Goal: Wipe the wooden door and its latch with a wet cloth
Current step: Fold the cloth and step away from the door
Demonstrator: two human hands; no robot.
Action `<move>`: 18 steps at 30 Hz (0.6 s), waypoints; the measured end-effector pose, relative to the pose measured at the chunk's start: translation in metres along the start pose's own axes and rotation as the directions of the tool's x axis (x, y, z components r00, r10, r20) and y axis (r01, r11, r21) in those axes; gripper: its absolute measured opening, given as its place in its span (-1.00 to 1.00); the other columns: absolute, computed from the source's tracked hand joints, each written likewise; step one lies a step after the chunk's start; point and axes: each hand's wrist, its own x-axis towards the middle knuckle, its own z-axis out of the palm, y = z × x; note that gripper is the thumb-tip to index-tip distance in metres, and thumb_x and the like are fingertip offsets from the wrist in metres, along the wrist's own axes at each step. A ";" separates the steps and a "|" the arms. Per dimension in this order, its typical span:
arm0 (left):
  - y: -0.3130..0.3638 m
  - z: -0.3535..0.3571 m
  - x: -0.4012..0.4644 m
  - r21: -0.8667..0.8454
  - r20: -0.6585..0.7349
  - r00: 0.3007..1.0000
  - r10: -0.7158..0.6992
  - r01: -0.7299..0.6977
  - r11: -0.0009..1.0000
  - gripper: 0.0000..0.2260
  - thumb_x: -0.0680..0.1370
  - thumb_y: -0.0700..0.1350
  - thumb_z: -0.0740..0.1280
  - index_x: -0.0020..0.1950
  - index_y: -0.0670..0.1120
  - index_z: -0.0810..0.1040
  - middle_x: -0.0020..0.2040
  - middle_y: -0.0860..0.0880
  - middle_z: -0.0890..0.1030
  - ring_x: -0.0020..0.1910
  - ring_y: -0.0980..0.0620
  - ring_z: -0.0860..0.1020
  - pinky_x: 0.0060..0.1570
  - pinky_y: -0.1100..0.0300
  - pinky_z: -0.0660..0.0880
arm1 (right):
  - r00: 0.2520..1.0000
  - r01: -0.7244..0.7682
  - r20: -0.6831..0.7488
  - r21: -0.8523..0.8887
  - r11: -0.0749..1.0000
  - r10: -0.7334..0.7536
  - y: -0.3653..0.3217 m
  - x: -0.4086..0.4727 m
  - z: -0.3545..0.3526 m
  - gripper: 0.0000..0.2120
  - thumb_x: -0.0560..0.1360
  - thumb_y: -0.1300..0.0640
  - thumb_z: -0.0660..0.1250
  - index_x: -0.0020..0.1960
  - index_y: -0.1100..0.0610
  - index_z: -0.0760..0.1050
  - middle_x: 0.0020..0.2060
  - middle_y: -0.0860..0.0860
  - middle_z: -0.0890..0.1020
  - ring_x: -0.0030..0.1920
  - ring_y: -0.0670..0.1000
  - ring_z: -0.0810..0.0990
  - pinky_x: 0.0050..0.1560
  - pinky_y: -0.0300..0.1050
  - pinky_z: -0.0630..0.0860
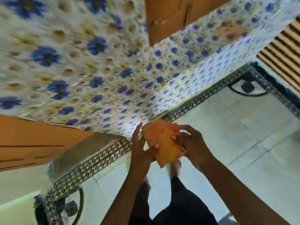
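While both bare hands meet low in the middle of the view, an orange cloth sits bunched between them, above the pale floor tiles and the person's own feet. The left hand grasps the cloth from its left side, the thumb pressed onto the front of the bundle and the other fingers stretched up along its edge. The right hand grips it from the right, fingers curled into the folds near the top, with a corner of the fabric hanging down below the palms. Just behind the hands rise walls covered in white tiles with blue flowers, which meet in a corner and end at the floor in a dark patterned border strip. One wooden door shows at the top of the view, well apart from the cloth, and another orange-brown wooden panel juts in at the left edge; the cloth touches neither of them. A latch cannot be made out, as the whole view is blurred.
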 end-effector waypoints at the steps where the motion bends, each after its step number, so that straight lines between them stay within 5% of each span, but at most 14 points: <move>1: -0.015 0.008 0.015 0.036 -0.029 1.000 -0.009 0.011 0.999 -0.25 0.43 -0.29 0.52 0.53 0.16 0.39 0.39 -0.10 0.61 0.29 -0.15 0.65 -0.13 -0.04 0.70 | 1.000 -0.006 -0.016 -0.011 1.000 0.006 0.008 0.018 -0.010 -0.70 0.51 0.42 0.44 0.21 0.20 0.61 0.03 0.21 0.73 -0.02 0.20 0.72 -0.18 -0.08 0.71; 3: -0.046 0.017 0.043 0.120 -0.112 0.994 0.001 0.013 0.993 -0.37 0.42 -0.23 0.52 0.46 0.05 0.45 0.34 -0.14 0.64 0.27 -0.19 0.65 -0.05 -0.07 0.71 | 0.999 -0.019 -0.030 -0.071 0.997 0.017 0.029 0.056 -0.023 -0.74 0.53 0.41 0.42 0.16 0.15 0.62 -0.03 0.15 0.72 -0.06 0.13 0.70 -0.24 -0.18 0.67; 6: -0.112 0.024 0.101 0.307 -0.153 0.988 -0.035 0.081 0.948 -0.55 0.46 -0.13 0.51 0.35 -0.06 0.57 0.23 -0.07 0.69 0.22 -0.14 0.67 0.13 -0.21 0.67 | 0.997 -0.041 -0.074 -0.212 0.977 0.025 0.083 0.122 -0.036 -0.78 0.56 0.27 0.45 0.03 -0.06 0.65 -0.10 0.05 0.75 -0.06 0.12 0.73 -0.14 0.00 0.70; 10: -0.209 0.022 0.189 0.370 -0.209 0.967 -0.147 0.218 0.903 -0.78 0.56 -0.34 0.45 0.13 -0.08 0.71 0.02 0.00 0.72 -0.12 0.25 0.70 -0.14 0.22 0.69 | 0.990 -0.107 -0.123 -0.352 0.930 0.068 0.173 0.219 -0.048 -0.76 0.45 0.27 0.48 0.04 -0.01 0.69 -0.05 0.03 0.77 0.03 0.12 0.75 0.06 0.18 0.70; 12: -0.261 0.020 0.238 0.412 -0.186 0.968 -0.169 0.233 0.881 -0.74 0.54 -0.34 0.43 0.06 0.01 0.73 -0.04 0.08 0.71 -0.15 0.29 0.68 -0.14 0.25 0.66 | 0.986 -0.118 -0.153 -0.410 0.905 0.059 0.220 0.272 -0.054 -0.78 0.40 0.21 0.48 0.01 0.00 0.70 -0.09 0.01 0.78 0.01 0.09 0.75 0.11 0.20 0.67; 14: -0.308 0.018 0.280 0.498 -0.149 0.974 -0.168 0.221 0.839 -0.71 0.52 -0.35 0.39 0.12 -0.06 0.75 0.01 -0.01 0.74 -0.06 0.11 0.69 -0.09 0.29 0.61 | 0.981 -0.135 -0.188 -0.461 0.877 0.052 0.261 0.316 -0.056 -0.74 0.39 0.21 0.48 0.06 0.00 0.71 -0.08 0.02 0.78 0.03 0.08 0.74 0.17 0.14 0.64; 16: -0.361 0.015 0.324 0.549 -0.145 0.971 -0.187 0.237 0.801 -0.72 0.53 -0.39 0.34 0.11 -0.13 0.73 -0.03 -0.02 0.72 -0.11 0.17 0.65 -0.10 0.34 0.58 | 0.979 -0.144 -0.199 -0.549 0.823 0.039 0.303 0.364 -0.059 -0.74 0.44 0.23 0.45 0.11 0.03 0.71 -0.03 0.05 0.78 0.07 0.08 0.71 0.18 -0.01 0.60; 18: -0.407 0.013 0.361 0.560 -0.177 0.966 -0.191 0.258 0.787 -0.73 0.53 -0.38 0.30 0.05 -0.13 0.73 -0.07 -0.06 0.73 -0.13 0.12 0.65 -0.11 0.20 0.58 | 0.981 -0.149 -0.194 -0.654 0.742 0.026 0.340 0.406 -0.063 -0.84 0.46 0.20 0.42 0.02 0.10 0.69 -0.10 0.06 0.76 0.00 0.11 0.70 -0.03 -0.15 0.49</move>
